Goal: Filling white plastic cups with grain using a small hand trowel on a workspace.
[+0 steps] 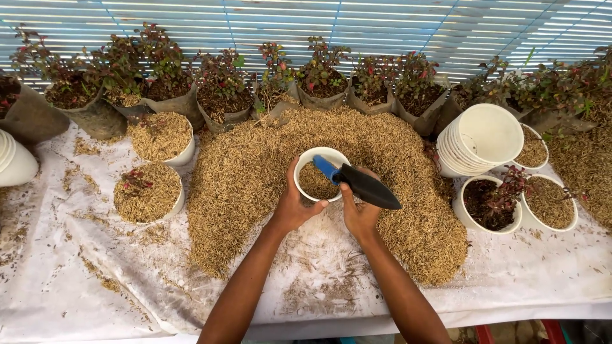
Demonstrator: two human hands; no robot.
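we were mid-fill, left hand [294, 205] wrapped round the white pot [320, 174], right hand [359, 213] clamped on the trowel [363, 183], and judged more husks [255, 172] were needed next.

Bare white sheet [95, 280] in the foreground offers open passage. The husk heap [242, 185] arcs across the centre; filled pots [148, 192] flank left, stacked white pots [484, 137] right, bagged plants [223, 95] behind.

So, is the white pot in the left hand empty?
No, the white pot held by the left hand already contains brown husk filling.
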